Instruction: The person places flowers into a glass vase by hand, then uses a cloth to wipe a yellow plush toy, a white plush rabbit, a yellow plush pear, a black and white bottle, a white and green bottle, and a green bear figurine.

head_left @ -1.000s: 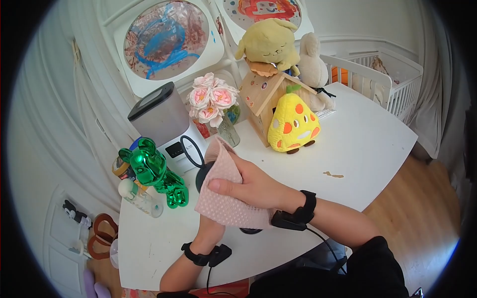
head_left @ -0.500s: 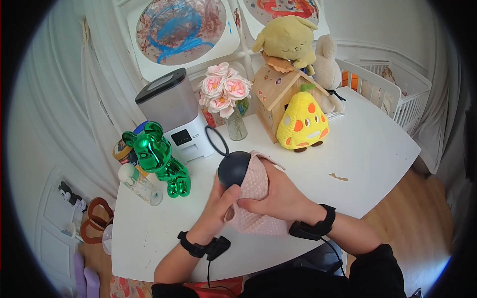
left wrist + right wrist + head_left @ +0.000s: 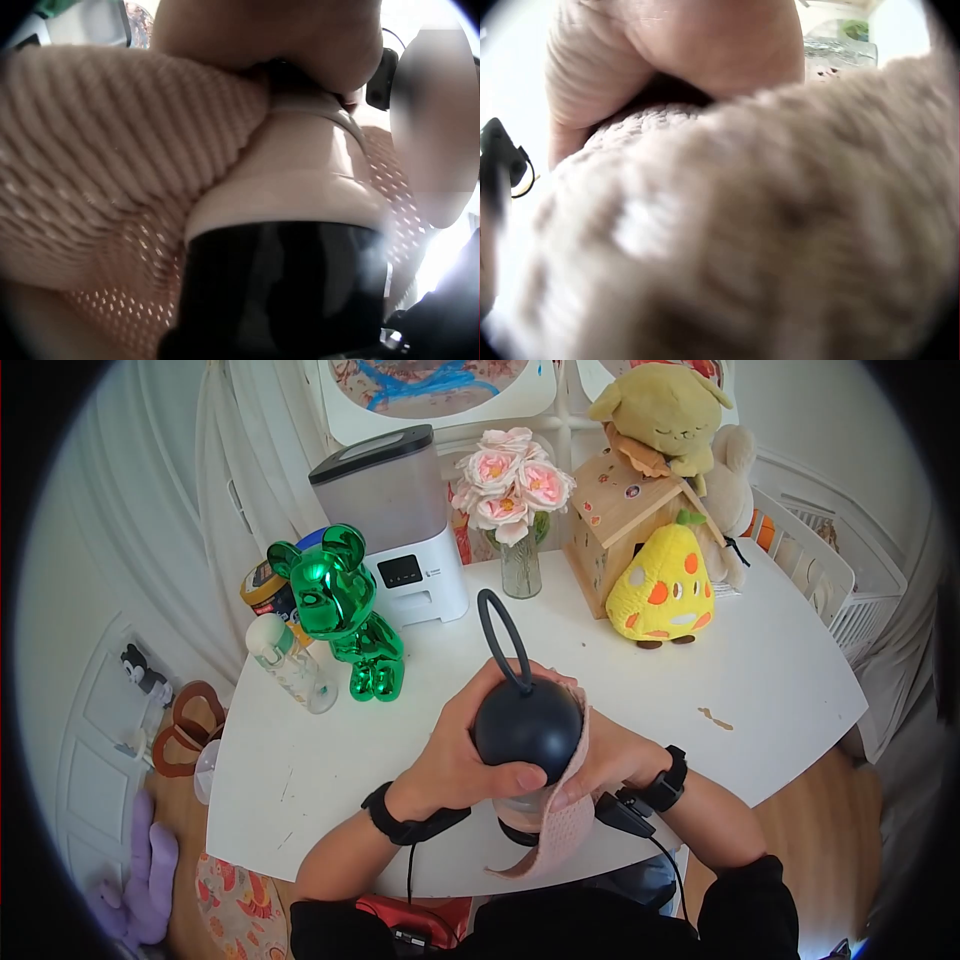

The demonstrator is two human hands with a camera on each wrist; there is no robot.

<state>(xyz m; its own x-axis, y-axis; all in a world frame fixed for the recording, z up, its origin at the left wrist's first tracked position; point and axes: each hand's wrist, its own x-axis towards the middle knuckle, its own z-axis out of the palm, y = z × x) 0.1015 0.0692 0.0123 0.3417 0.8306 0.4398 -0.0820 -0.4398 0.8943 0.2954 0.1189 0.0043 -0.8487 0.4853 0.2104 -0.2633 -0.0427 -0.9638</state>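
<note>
Over the near part of the table, my left hand [image 3: 452, 755] grips a bottle [image 3: 528, 732] by its domed dark-blue lid, thumb across the lid's front. A black loop stands up from that lid. My right hand [image 3: 618, 758] holds a pink textured cloth [image 3: 567, 828] against the bottle's right side, and one end of the cloth hangs below. In the left wrist view the bottle shows a pale body above a black base [image 3: 281, 289], with ribbed cloth [image 3: 112, 135] beside it. Blurred cloth [image 3: 742, 240] fills much of the right wrist view.
On the white table [image 3: 780, 690] stand a shiny green bear figure [image 3: 345, 605], a clear bottle [image 3: 292, 665], a white-and-grey dispenser [image 3: 400, 530], a vase of pink roses [image 3: 520, 565] and a wooden house [image 3: 620, 510]. A yellow plush [image 3: 662, 595] leans against the house.
The bottle has turned upright, lid up, and come nearer my body. My left hand has moved from under the cloth to around the lid. The cloth has slid to the bottle's right side.
</note>
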